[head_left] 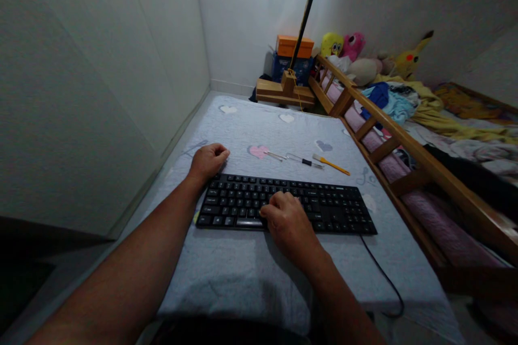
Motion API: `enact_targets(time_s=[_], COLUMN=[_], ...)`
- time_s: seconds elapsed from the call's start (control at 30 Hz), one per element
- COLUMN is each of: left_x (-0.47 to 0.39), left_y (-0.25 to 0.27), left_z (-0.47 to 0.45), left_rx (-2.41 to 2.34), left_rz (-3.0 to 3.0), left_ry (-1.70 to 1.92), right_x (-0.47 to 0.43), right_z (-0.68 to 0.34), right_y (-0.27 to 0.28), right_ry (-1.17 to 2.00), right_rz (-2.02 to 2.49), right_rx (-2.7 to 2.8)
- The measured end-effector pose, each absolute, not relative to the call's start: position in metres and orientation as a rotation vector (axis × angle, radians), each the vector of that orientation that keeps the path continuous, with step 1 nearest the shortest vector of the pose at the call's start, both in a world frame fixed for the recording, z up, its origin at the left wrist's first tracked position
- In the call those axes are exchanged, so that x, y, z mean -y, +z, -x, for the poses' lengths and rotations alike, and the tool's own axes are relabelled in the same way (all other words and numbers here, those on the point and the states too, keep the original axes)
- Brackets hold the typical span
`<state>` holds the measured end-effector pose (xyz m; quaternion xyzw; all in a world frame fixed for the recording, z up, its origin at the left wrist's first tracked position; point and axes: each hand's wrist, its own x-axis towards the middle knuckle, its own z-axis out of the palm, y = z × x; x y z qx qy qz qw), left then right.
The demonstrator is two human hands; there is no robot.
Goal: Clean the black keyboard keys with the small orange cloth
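Both curled, can't tell if gripping: left hand [209, 163] by the keyboard [338, 210], right hand [286, 221] over it, swabs [275, 156], tool [306, 162] and brush [334, 165] untouched beyond the latter.

Dim, cool light in here; a pale smooth panel [113, 64] rises well left of the left hand [209, 160], a white back wall [243, 21] far beyond it. Right of the right hand [285, 221] I note a wooden bed rail [383, 150], rumpled bedding [433, 118] and plush toys [407, 62] behind. Far ahead of both hands: wooden stand [288, 84], orange box [294, 47] on blue box [280, 67].
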<state>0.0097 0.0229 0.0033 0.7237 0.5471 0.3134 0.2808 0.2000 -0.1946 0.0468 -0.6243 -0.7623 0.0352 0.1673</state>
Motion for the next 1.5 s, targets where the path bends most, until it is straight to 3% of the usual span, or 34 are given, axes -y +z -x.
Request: enact_targets(time_s=[1.27,1.5], left_x=[-0.024,-0.022], left_y=[0.0,0.004], left_z=[-0.008,-0.01], left_rx=[-1.462,-1.462], left_rz=[-1.958,-1.967], left_ry=[0.845,0.858], right_x=[0.236,0.231], right_z=[-0.298,-0.272], right_y=[0.035,0.043], right_ry=[-0.033,-0.001], right_rz=[1.997,1.923], right_rx=[1.95,1.944])
